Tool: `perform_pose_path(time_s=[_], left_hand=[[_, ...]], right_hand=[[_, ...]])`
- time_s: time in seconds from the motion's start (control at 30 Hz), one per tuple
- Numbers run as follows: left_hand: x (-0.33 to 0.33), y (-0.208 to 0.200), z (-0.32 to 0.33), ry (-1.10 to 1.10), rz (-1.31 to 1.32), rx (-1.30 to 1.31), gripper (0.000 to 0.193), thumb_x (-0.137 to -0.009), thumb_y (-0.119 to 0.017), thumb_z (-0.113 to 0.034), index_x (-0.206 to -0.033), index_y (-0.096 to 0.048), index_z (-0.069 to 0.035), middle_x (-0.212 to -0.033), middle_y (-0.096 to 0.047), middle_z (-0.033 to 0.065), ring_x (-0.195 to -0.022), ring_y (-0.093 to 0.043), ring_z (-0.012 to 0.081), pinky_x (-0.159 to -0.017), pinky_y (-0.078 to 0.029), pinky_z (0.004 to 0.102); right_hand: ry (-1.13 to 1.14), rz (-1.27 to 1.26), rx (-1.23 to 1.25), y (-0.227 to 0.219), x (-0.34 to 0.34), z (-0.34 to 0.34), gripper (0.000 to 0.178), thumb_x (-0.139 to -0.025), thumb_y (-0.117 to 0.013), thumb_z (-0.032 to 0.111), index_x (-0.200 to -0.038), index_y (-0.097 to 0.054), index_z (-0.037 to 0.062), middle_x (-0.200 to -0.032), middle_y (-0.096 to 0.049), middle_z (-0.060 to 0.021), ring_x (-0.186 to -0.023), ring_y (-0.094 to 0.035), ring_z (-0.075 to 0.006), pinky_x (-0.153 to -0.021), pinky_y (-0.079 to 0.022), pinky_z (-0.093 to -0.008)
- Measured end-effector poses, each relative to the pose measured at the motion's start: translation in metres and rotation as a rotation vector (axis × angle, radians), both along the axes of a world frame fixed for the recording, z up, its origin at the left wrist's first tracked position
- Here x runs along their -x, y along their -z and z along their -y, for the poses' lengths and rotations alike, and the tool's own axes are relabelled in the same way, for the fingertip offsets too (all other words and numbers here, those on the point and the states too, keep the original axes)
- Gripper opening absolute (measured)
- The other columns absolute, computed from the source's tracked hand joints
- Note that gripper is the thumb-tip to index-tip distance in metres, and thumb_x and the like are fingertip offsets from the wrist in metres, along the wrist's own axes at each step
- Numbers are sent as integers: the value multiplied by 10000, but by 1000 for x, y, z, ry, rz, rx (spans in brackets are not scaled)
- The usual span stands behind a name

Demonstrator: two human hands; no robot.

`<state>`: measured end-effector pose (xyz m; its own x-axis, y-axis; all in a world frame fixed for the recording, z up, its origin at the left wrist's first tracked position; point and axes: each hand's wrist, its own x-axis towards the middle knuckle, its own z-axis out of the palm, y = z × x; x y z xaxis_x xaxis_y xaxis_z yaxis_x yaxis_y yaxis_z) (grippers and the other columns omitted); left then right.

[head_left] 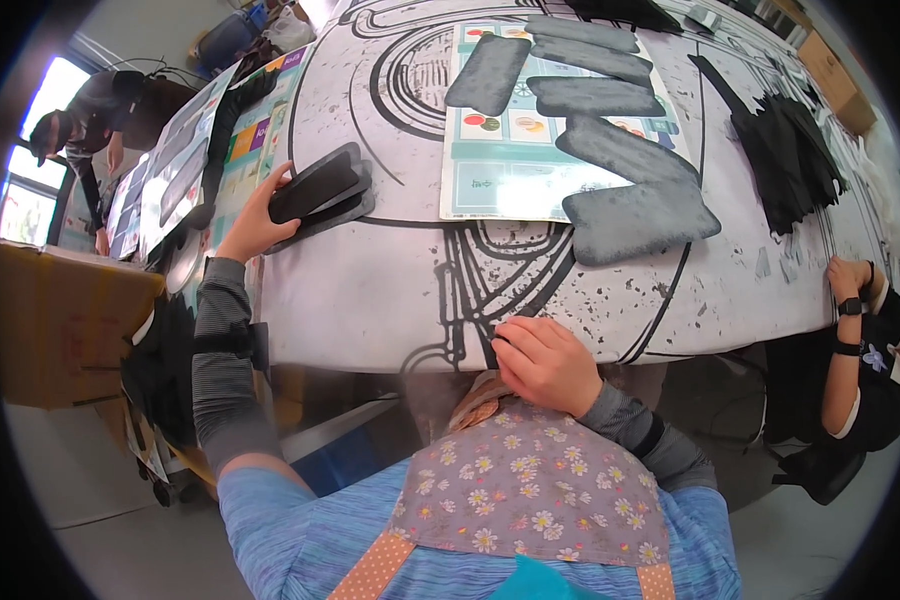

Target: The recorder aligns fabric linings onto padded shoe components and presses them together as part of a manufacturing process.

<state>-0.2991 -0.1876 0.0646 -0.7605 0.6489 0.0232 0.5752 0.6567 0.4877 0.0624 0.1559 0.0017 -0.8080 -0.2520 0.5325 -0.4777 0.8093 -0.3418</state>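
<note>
At the table's left side, my left hand [253, 222] grips the near end of a small stack of flat black pieces with rounded corners [322, 192], thumb and fingers on either side of it. My right hand [548, 366] is at the table's front edge, close to my apron. Its fingers are curled together, and what they hold, if anything, is hidden. Beyond it, several grey, rounded flat pieces [640, 222] are spread over a printed sheet [510, 190], some overlapping, one reaching past the sheet's near edge.
A heap of black strips [785, 160] lies at the table's right. Near it a co-worker's hand [848, 272] rests on the table edge. Another person [100, 115] bends over at the far left. Cardboard boxes stand at left [70, 325] and far right [835, 80].
</note>
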Motion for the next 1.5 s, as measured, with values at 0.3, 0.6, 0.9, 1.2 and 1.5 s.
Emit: perform_pose_path(time_s=[0.3,0.6,0.9,1.2,1.5], left_hand=[[1,1,6,-39,18,-29,920,-748,-758,-160,-1582,-372,-137,-1411,-542,159,-1359,-500,308,-1191,-343,398],[3,4,-30,57,-75,194,1067,-720,-869,-398,-1594,-339,-91,-1584,-410,227,-1478,-374,376,-1213,-315,425],[20,3,-87,152,44,218,1008,-789,-840,-301,-1624,-294,-155,-1507,-494,223,-1391,-490,331,-1162,-382,390],[7,-8,-93,64,14,172,649,-841,-751,-260,-1422,-512,-100,-1341,-638,156,-1253,-599,319,-1076,-462,388],[-14,4,-100,361,-519,161,226,-828,-719,-146,-1026,-634,-76,-1101,-683,77,-1064,-642,282,-880,-538,402]], right_hand=[[3,-8,-19,0,0,0,255,-819,-701,127,-1050,-648,32,-1131,-641,-88,-1116,-610,-247,-925,-509,-366],[20,-3,-13,1,0,1,259,-794,-717,107,-1039,-663,43,-1126,-656,-80,-1094,-632,-249,-905,-529,-369],[25,-21,-29,1,1,2,255,-800,-708,114,-1036,-650,37,-1122,-644,-87,-1094,-621,-243,-896,-520,-360],[34,-19,-44,2,0,0,246,-811,-693,131,-1034,-648,38,-1124,-645,-81,-1095,-620,-234,-902,-515,-352],[30,-35,-61,3,0,0,260,-807,-689,137,-1039,-650,28,-1116,-647,-85,-1096,-624,-240,-903,-518,-357]])
